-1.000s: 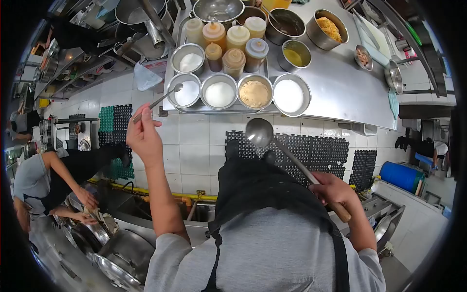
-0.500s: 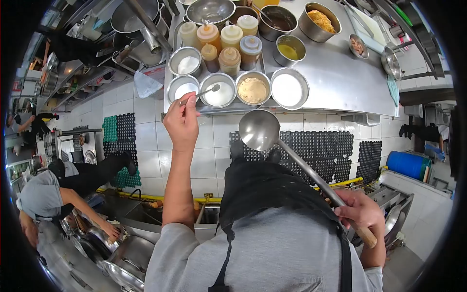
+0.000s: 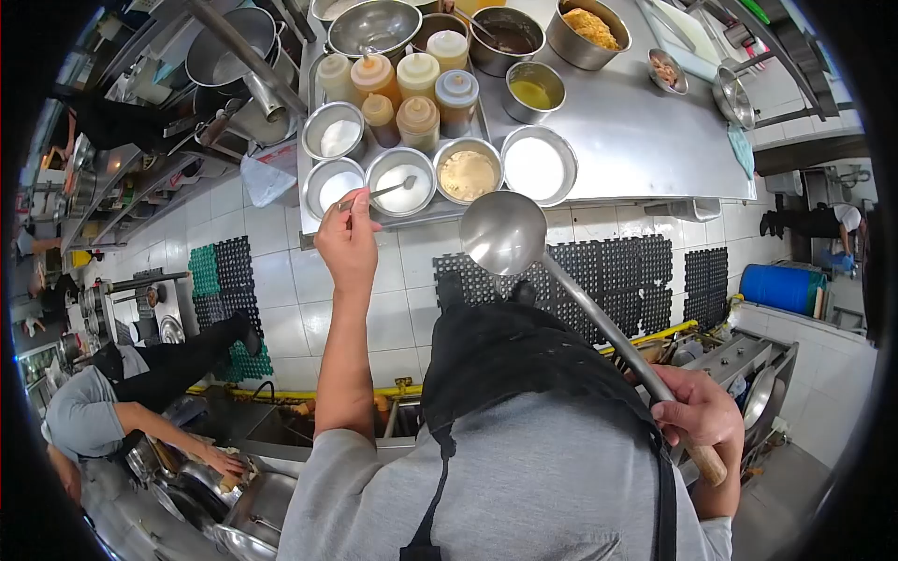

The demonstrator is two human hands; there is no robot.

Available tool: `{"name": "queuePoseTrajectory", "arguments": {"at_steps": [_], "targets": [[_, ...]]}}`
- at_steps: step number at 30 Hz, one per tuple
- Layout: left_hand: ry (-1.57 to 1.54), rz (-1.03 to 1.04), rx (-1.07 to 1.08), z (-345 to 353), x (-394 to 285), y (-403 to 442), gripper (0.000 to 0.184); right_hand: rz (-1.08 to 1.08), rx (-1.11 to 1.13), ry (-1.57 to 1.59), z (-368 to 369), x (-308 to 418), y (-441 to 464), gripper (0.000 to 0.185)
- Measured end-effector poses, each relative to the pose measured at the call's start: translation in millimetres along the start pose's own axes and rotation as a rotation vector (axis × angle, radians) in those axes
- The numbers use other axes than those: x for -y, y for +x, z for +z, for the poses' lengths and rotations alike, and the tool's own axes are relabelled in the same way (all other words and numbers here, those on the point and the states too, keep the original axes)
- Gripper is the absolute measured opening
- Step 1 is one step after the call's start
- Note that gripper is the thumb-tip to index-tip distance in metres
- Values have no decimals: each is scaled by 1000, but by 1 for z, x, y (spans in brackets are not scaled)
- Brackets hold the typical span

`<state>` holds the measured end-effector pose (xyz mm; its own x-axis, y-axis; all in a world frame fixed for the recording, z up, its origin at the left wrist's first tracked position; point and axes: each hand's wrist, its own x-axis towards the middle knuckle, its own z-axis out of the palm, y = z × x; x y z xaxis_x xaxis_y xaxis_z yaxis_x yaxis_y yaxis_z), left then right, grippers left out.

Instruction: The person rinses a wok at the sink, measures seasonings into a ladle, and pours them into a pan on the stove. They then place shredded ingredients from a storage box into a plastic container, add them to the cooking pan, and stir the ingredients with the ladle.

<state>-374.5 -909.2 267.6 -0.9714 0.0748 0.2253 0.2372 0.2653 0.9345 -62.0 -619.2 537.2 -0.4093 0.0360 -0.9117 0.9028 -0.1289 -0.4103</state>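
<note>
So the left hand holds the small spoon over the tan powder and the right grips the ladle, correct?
Not quite: the head view shows the left hand holding the small spoon over white powder, just left of the tan powder. The right hand does grip the ladle.

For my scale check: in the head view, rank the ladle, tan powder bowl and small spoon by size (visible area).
1. Ladle, in right hand
2. Tan powder bowl
3. Small spoon, in left hand
The ladle's nearness may enlarge it.
</note>
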Motion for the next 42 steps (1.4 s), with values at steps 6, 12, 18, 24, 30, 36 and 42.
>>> {"name": "queuePoseTrajectory", "arguments": {"at_steps": [6,12,18,24,30,36,42], "targets": [[-109,-180,-63,3,14,-1,28,-17,-30,12,-1,-2,1,57],[-140,-273,-99,0,15,-5,27,-85,-32,7,0,-3,5,51],[-220,-432,-167,-6,21,-4,30,-121,-46,41,1,-3,13,53],[-428,-535,-286,-28,25,-3,29,-124,-6,86,-4,-3,18,48],[-539,-447,-276,-48,-21,-1,31,-145,7,127,4,8,27,49],[-586,-305,-178,-47,-80,0,33,-146,35,225,11,12,39,48],[-551,-325,-83,-36,-83,-5,32,-119,83,290,5,9,37,48]]}}
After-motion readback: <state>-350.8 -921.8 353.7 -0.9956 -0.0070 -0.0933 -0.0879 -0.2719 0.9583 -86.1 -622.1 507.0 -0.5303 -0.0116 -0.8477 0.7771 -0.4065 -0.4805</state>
